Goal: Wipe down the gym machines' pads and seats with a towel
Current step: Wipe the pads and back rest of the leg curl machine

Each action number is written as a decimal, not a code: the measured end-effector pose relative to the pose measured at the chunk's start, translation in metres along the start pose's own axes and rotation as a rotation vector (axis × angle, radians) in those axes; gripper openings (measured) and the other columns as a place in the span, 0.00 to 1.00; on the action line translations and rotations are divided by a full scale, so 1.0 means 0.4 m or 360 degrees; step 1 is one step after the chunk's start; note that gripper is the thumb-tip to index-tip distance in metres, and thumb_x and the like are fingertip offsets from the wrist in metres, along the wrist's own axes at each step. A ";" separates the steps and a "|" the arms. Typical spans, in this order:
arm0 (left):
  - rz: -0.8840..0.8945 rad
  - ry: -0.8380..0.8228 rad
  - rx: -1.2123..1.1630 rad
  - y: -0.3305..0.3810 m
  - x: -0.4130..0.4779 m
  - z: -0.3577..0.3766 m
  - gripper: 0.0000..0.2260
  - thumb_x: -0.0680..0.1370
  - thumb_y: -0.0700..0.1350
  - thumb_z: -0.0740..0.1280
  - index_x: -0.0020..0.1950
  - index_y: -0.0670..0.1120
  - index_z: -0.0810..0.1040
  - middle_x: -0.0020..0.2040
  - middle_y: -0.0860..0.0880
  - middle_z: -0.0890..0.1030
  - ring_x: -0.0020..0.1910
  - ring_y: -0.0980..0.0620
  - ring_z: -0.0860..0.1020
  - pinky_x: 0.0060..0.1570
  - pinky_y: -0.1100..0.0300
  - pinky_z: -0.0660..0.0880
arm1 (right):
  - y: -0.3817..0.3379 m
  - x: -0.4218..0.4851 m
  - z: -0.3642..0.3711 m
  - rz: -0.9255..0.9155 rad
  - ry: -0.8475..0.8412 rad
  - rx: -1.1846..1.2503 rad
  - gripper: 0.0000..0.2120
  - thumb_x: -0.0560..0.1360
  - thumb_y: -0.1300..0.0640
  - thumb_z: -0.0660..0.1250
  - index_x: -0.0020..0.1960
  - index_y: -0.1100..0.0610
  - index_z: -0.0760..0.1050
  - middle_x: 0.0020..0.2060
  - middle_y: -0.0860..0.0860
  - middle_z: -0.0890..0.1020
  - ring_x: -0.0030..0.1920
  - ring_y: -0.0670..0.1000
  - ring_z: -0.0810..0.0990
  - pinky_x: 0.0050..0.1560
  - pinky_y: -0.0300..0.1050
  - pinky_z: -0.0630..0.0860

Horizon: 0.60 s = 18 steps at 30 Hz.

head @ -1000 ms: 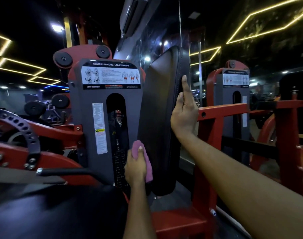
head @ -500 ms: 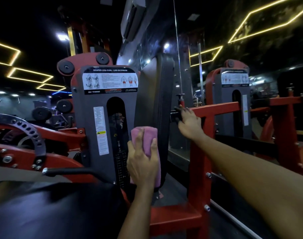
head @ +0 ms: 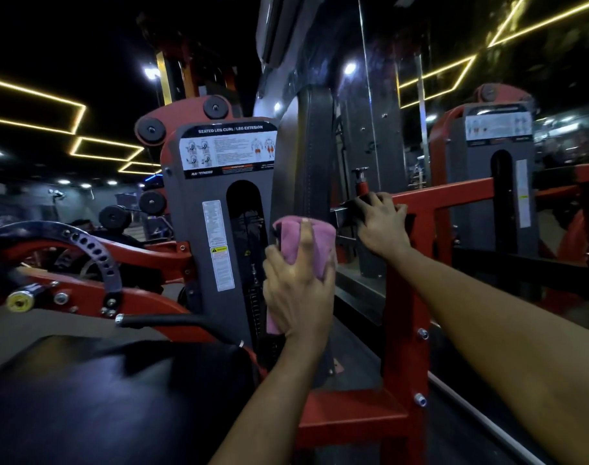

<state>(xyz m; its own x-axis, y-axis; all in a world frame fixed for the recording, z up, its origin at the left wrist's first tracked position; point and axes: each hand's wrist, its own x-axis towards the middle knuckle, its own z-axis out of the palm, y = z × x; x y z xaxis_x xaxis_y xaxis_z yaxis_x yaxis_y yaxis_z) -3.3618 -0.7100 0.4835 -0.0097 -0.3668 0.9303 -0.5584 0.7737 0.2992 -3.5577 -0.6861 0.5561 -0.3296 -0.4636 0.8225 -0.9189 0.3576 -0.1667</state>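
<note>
Closest to the camera, at the lower left, lies a black seat pad (head: 102, 397) with a dull sheen on its surface. Just beyond it, at the centre, the left hand (head: 296, 290) holds a folded pink towel (head: 315, 229). Its fingers (head: 306, 243) are curled round the cloth, with one lying up the front. The towel is pressed against the lower part of the upright black back pad (head: 311, 152), which stands edge-on to the view.

To the right and slightly farther off, the right hand (head: 382, 226) grips the red crossbar (head: 454, 193) where it meets a black fitting. The hand's fingers (head: 396, 211) are bent over the top of the bar. A red upright post (head: 404, 330) with bolts runs down below that hand.

Left of the towel stands the grey weight-stack cover (head: 192, 236). It has a dark slot down its middle and a placard (head: 227, 147) headed "SEATED LEG CURL / LEG EXTESION". Farther left, a curved plate with a row of holes (head: 95, 256) arcs over red framework, and a yellow-capped knob (head: 18, 301) sits below it.

Behind the back pad, a mirror (head: 380, 95) fills the wall, and a reflected machine (head: 497, 156) shows in it at the right. Yellow light strips (head: 34, 99) cross the dark ceiling.
</note>
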 end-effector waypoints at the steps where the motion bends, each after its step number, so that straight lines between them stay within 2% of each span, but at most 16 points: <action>1: -0.0041 0.0013 0.0009 0.009 0.008 0.002 0.28 0.79 0.63 0.63 0.77 0.58 0.64 0.57 0.40 0.71 0.48 0.43 0.73 0.40 0.50 0.76 | 0.002 0.001 -0.003 -0.0003 -0.0001 -0.0001 0.21 0.80 0.55 0.61 0.73 0.50 0.71 0.69 0.55 0.73 0.72 0.59 0.65 0.65 0.64 0.62; 6: 0.0015 -0.0020 0.0171 -0.032 -0.157 0.033 0.26 0.80 0.59 0.65 0.77 0.56 0.68 0.57 0.37 0.72 0.46 0.40 0.74 0.38 0.49 0.76 | 0.007 0.010 -0.026 -0.0016 -0.0103 -0.0082 0.23 0.80 0.55 0.61 0.75 0.50 0.70 0.69 0.55 0.73 0.71 0.59 0.65 0.63 0.63 0.63; 8: -0.0037 -0.0079 0.0126 -0.054 -0.201 0.037 0.27 0.78 0.58 0.68 0.76 0.56 0.69 0.57 0.38 0.72 0.46 0.41 0.73 0.37 0.48 0.77 | 0.005 0.012 -0.033 -0.0020 -0.0144 -0.0116 0.24 0.79 0.55 0.60 0.75 0.50 0.69 0.69 0.55 0.73 0.71 0.58 0.65 0.64 0.63 0.63; 14: -0.0094 0.0020 0.0069 0.042 0.005 0.008 0.27 0.78 0.60 0.65 0.76 0.56 0.65 0.59 0.39 0.71 0.49 0.41 0.75 0.41 0.48 0.78 | 0.002 0.016 -0.036 0.0006 -0.0196 -0.0126 0.24 0.79 0.54 0.60 0.75 0.48 0.68 0.69 0.54 0.73 0.71 0.58 0.65 0.65 0.64 0.63; 18: -0.0056 0.0094 0.0139 0.077 0.086 0.006 0.26 0.80 0.62 0.63 0.76 0.55 0.65 0.59 0.39 0.70 0.48 0.42 0.74 0.39 0.49 0.77 | 0.010 0.023 -0.031 0.0004 -0.0218 -0.0141 0.25 0.79 0.54 0.59 0.76 0.46 0.67 0.70 0.52 0.73 0.71 0.56 0.66 0.64 0.64 0.63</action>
<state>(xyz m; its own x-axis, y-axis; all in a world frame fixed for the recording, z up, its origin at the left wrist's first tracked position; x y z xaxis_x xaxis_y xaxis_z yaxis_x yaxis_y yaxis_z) -3.3813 -0.6998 0.5241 0.0583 -0.3597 0.9313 -0.6277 0.7121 0.3144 -3.5619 -0.6788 0.5695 -0.3641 -0.5667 0.7391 -0.8973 0.4262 -0.1153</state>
